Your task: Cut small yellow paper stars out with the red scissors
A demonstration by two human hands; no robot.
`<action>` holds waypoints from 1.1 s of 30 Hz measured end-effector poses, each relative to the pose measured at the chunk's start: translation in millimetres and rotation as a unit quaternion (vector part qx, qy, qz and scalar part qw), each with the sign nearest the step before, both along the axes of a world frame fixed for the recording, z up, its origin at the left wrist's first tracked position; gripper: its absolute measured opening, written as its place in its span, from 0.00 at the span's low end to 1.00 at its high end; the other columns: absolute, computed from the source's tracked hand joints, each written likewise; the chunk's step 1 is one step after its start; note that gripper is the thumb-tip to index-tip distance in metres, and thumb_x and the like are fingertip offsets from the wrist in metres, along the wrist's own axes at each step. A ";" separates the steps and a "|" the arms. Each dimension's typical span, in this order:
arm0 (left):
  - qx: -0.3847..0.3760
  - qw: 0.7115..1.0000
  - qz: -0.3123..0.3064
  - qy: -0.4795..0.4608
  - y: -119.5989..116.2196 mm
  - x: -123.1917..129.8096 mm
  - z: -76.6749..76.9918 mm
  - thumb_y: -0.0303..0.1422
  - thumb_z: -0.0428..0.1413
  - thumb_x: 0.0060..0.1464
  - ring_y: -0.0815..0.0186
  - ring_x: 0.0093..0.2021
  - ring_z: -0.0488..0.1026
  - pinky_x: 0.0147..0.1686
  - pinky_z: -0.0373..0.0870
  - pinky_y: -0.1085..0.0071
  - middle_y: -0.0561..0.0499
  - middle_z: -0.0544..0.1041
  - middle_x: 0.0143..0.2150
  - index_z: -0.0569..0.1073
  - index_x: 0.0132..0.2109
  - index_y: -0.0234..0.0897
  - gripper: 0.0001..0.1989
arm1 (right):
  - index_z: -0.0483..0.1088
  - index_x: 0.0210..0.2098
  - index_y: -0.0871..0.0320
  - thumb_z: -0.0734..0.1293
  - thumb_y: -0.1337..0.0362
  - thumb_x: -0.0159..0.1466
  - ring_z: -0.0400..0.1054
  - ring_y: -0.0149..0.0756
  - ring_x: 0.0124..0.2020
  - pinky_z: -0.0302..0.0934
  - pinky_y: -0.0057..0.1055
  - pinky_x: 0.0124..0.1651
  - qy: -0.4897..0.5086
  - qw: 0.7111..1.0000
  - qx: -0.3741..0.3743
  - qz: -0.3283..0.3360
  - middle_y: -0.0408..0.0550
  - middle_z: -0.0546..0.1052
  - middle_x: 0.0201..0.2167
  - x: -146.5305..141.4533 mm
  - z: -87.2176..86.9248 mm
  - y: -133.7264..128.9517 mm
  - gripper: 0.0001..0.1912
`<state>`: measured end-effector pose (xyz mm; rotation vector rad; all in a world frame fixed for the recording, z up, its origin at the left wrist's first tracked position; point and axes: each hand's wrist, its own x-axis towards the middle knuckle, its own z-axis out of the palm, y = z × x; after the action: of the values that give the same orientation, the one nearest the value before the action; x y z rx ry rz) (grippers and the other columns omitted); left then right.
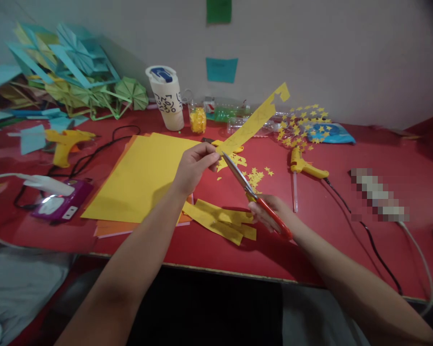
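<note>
My left hand pinches the lower end of a yellow paper strip. The strip rises to the upper right, has faint drawn lines, and shows a star-shaped notch near its far end. In my right hand are red-handled scissors, their tips touching or very near the strip beside my left fingers. Below the blades lie small yellow paper stars and yellow scraps. More yellow strips rest under my hands, near a stack of yellow paper sheets.
Yellow glue guns lie left and right, with cords on the red table. A white tumbler, a cup of yellow pieces and plastic bottles line the back. A purple power strip sits left, below folded paper shapes.
</note>
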<state>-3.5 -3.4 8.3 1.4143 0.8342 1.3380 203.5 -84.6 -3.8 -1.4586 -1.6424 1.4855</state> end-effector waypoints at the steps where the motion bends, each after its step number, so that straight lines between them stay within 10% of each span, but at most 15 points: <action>1: 0.002 1.000 0.000 0.000 -0.2 0.1 -0.1 0.31 0.56 0.47 0.75 0.21 0.65 0.26 0.66 0.75 0.56 0.68 0.20 0.70 0.26 0.36 0.05 | 0.59 0.21 0.56 0.67 0.42 0.54 0.52 0.23 0.10 0.57 0.27 0.19 0.001 1.000 0.003 0.005 0.33 0.57 0.09 0.2 0.6 0.0 0.25; 33: -0.033 0.999 -0.017 -0.006 -0.4 -3.6 3.2 0.28 0.56 0.42 0.76 0.20 0.63 0.23 0.62 0.75 0.57 0.67 0.18 0.68 0.22 0.35 0.05 | 0.57 0.18 0.56 0.67 0.40 0.50 0.51 0.22 0.09 0.46 0.23 0.11 -0.036 0.998 -0.041 0.014 0.36 0.62 0.11 -1.7 11.3 0.7 0.27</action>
<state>-7.1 -3.8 11.5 1.3624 0.8346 1.2804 201.8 -83.9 7.5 -1.5558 -1.6687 1.5491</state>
